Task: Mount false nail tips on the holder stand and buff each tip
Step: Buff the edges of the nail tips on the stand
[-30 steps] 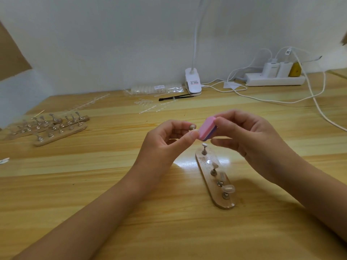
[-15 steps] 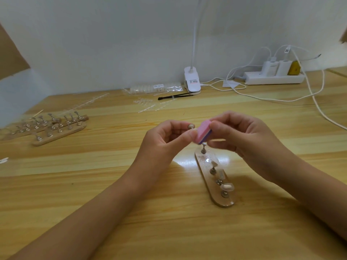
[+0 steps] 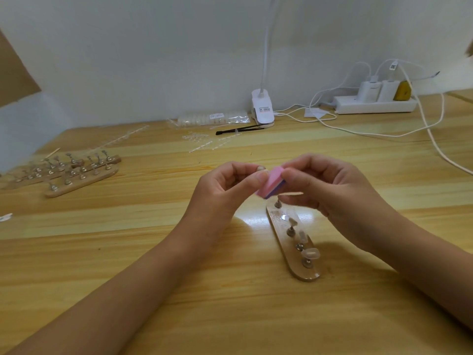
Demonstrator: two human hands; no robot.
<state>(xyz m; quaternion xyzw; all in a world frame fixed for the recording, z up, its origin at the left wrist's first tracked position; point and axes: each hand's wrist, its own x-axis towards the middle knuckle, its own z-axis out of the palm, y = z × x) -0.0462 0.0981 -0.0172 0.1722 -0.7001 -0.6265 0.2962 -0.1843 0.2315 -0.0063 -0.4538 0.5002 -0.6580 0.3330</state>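
The left grip point(image 3: 220, 190) pinches a small peg point(image 3: 261, 170) between thumb and forefinger, above the surface point(image 3: 128, 252). Whether a nail tip sits on it is too small to tell. The right grip point(image 3: 330, 185) pinches a pink buffer block point(image 3: 271, 181), which touches the peg's top. The holder stand point(image 3: 307, 274) lies just below with 3 tips mounted. Pressing too hard would likely pop the peg from that thin pinch and drop it among them.
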